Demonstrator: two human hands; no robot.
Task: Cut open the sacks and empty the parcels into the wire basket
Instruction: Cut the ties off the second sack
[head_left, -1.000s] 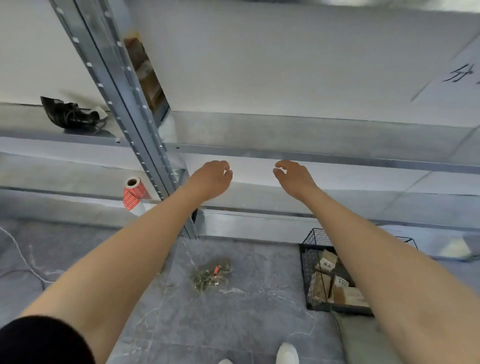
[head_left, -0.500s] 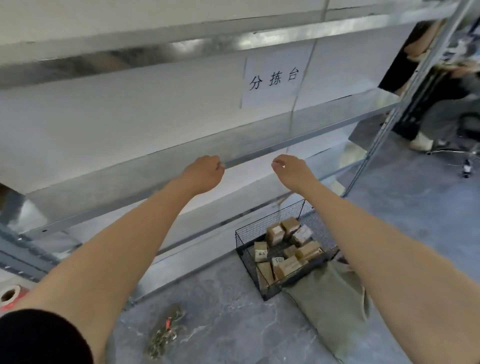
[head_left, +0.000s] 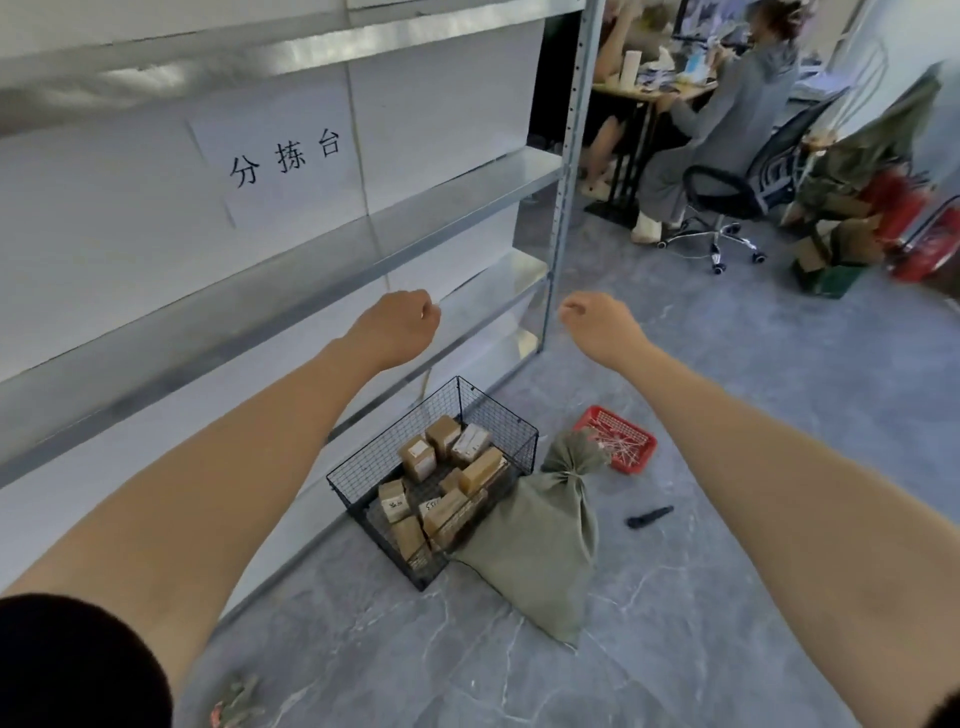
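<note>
The sack (head_left: 540, 535) lies on the grey floor, leaning against the wire basket (head_left: 498, 415) on the side away from the shelving. Its tied neck (head_left: 571, 467) points past the basket's far corner. The basket holds a loose heap of brown parcels (head_left: 441, 467). A slim dark cutter (head_left: 649, 516) lies on the floor beyond the sack from the basket, and a red tray (head_left: 618, 441) sits just past the basket's far corner, beside the neck.

Both hands hang in the air well above the basket, touching nothing. The left hand (head_left: 400, 325) and the right hand (head_left: 597, 322) each have the fingers curled into a loose fist with nothing inside.

The sack looks like soft woven cloth, limp and creased, with a bulging body that suggests some weight. It will likely sag and fold when lifted instead of keeping its shape. The bunched neck just under the tie seems the firmest place to hold it for cutting (whether the cutter's blade is out cannot be told). For tipping, the bottom corners look the better hold, since the stiff cardboard parcels should slide out, though their corners may catch in the cloth
</note>
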